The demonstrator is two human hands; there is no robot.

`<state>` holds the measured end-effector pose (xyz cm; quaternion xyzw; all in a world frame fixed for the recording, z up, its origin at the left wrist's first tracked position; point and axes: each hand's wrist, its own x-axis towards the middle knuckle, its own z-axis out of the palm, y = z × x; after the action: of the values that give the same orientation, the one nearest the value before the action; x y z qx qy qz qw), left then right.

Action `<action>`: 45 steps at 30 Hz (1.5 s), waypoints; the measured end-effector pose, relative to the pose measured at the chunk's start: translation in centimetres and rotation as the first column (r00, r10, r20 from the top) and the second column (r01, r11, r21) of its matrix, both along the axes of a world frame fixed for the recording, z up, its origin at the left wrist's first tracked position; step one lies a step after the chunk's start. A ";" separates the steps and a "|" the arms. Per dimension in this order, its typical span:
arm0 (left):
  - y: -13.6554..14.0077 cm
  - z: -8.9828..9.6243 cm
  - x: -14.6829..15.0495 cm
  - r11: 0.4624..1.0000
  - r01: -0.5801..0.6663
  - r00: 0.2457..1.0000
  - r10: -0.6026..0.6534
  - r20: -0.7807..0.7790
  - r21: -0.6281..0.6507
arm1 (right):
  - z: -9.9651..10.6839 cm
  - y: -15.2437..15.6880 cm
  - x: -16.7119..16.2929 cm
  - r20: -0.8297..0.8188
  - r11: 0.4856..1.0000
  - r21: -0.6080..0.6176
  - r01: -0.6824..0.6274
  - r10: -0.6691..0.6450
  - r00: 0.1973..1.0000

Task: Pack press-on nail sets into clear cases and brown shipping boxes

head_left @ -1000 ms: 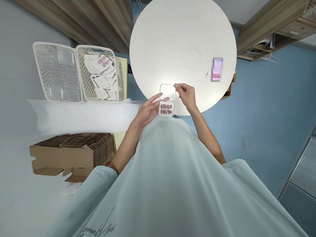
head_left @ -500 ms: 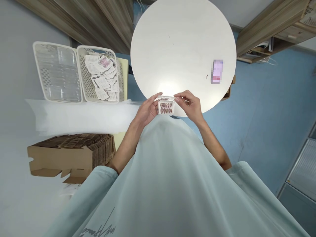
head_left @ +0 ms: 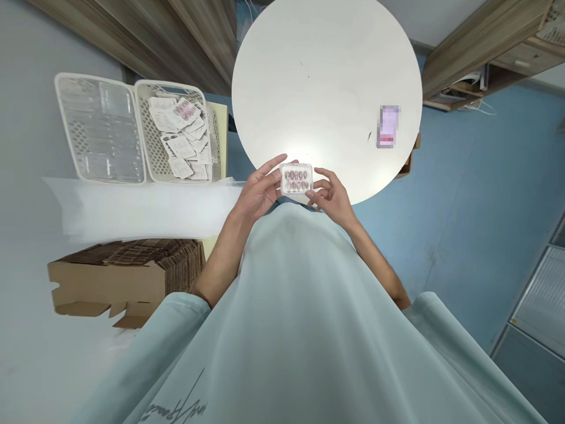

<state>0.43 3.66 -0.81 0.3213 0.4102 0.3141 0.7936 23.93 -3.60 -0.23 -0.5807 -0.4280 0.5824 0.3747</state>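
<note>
A small clear plastic box of press-on nails (head_left: 296,179) is held between my hands at the near edge of the round white table (head_left: 326,76). Two rows of brownish-pink nails show through its lid, which lies down over them. My left hand (head_left: 261,189) grips the box's left side with the thumb on top, its forefinger stretched out past the far corner. At the lower right corner my right hand (head_left: 333,199) has its thumb against the box, the other fingers curled along the right side.
To the left stand a white basket of printed cards (head_left: 143,135) and a white basket of clear plastic boxes (head_left: 97,129). Nearer are white sheets (head_left: 145,209) and a stack of folded cardboard boxes (head_left: 106,282). A blurred purple item (head_left: 388,126) lies on the table's right.
The raised clear lid has come down over the nails. My right hand has moved from the lid's far edge to the box's near right corner.
</note>
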 end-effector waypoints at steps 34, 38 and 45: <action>-0.8 -5.7 -3.9 0.922 0.215 0.860 -0.023 -0.510 0.322 | -7.6 2.3 -2.5 0.072 0.997 -0.025 -0.077 0.079 0.994; -0.2 -7.0 -5.3 0.946 0.195 0.835 -0.021 -0.550 0.260 | -9.2 3.4 -4.3 0.092 0.992 -0.081 -0.092 0.099 0.991; 2.2 -11.2 -7.0 0.969 0.233 0.727 -0.113 -0.677 0.088 | -13.9 5.6 -7.3 0.180 0.968 -0.231 -0.100 0.144 0.973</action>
<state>-6.55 5.88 -12.05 0.5143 0.6070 0.1360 0.5903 16.64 2.04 -14.09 -0.6455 -0.4307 0.5883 0.2274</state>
